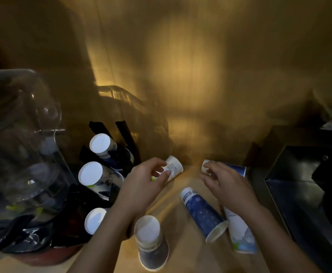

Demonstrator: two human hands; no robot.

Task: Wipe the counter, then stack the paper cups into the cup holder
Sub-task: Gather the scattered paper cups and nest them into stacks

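The left hand (147,180) is closed around a white paper cup (174,167) that lies on its side on the wooden counter (183,257), the fingers curled over its wall and its base pointing toward 1 o'clock. The right hand (223,184) rests on a blue-and-white cup (233,168), also lying on its side, at 12 o'clock from that hand; the fingertips touch the cup near its base, but the blur does not let me tell if the hand really grips it.

At 6 o'clock from the right hand lie two more cups on their sides, a dark blue cup (202,212) and, just beside it at 3 o'clock, a white cup with blue print (238,231), partly under the right forearm. At 6 o'clock from the left hand stands a short stack of cups (151,241), upside down.

The black cup holder (121,138) is at 9 o'clock from the left hand. Three stacks sit in it with white bases toward the camera: a top stack (100,144), a middle stack (90,173) and a bottom stack (94,220). Further at 9 o'clock is a clear plastic container (21,123). At 3 o'clock from the right hand is a dark metal sink (307,186).
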